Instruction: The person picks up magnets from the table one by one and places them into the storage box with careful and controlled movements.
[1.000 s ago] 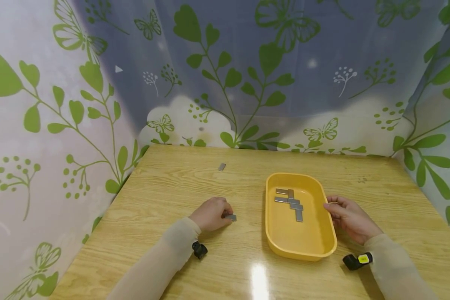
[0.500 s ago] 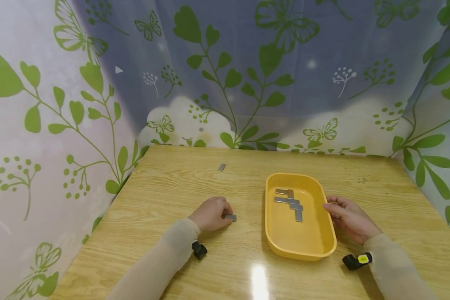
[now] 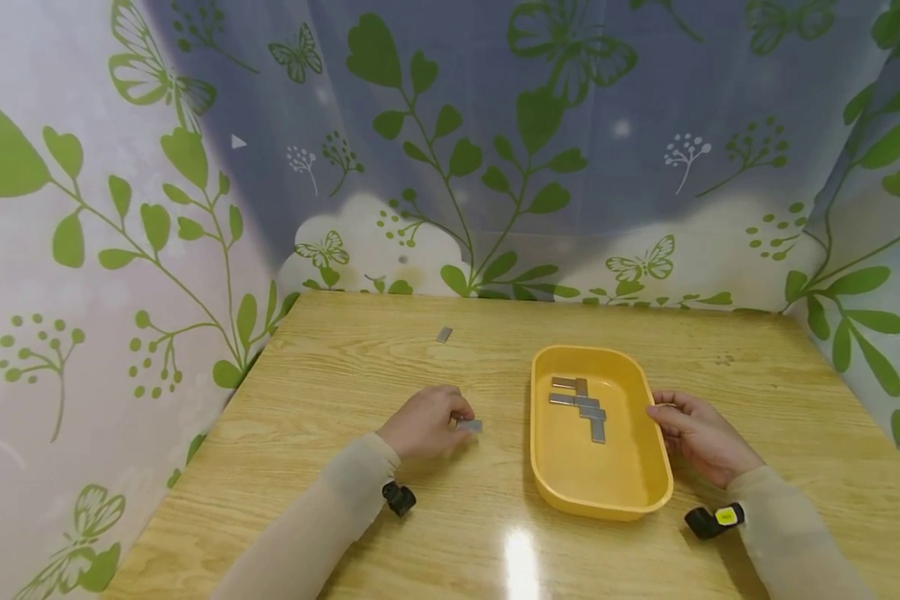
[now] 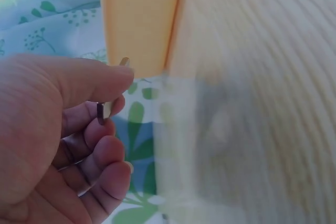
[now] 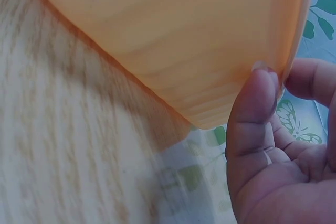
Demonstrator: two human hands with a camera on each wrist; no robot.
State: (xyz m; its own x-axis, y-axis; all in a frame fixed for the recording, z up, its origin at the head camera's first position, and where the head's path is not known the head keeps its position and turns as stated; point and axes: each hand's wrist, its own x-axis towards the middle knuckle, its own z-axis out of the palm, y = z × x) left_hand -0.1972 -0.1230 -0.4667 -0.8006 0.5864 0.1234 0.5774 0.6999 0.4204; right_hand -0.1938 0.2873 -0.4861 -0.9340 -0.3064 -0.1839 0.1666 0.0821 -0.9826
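My left hand [image 3: 427,423] pinches a small flat grey metal block [image 3: 470,425] between thumb and fingertips, just above the table and left of the yellow plastic tray [image 3: 603,492]. Seen from the left wrist, the metal block [image 4: 106,111] is mostly covered by the thumb, with its edges showing. My right hand [image 3: 705,437] holds the tray's right side by the rim. In the right wrist view its thumb and a finger meet at the tray wall [image 5: 189,35]. Several similar metal blocks [image 3: 588,408] lie touching one another on the tray's floor.
One more metal block [image 3: 444,334] lies alone toward the back of the wooden table [image 3: 330,375]. Patterned cloth [image 3: 450,167] hangs behind the table and at both sides. A light reflection shines near the front.
My left hand has risen slightly and shifted right with the metal block, away from where it was on the table. My right hand and the tray stay in place.
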